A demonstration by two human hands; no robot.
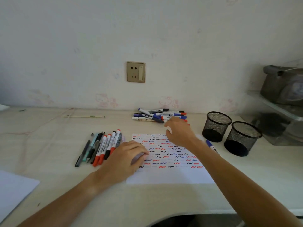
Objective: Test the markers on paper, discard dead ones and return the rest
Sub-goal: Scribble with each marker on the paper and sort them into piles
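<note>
A white sheet of paper (172, 175) covered with red, blue and black squiggles lies in the middle of the desk. My left hand (126, 154) rests on the sheet's left edge, fingers loosely bent, holding nothing. My right hand (179, 131) hovers over the sheet's top edge, fingers spread, just in front of a pile of markers (155, 115) by the wall. Another row of markers and pens (101, 147) lies left of the paper. One blue-capped marker (211, 146) lies at the sheet's right, partly hidden by my right forearm.
Two black mesh pen cups (216, 126) (241, 138) stand at the right. A glass shelf with a grey bag (282, 89) sits at the far right. A wall socket (136, 72) is above the desk. Another white sheet (14, 190) lies at the lower left.
</note>
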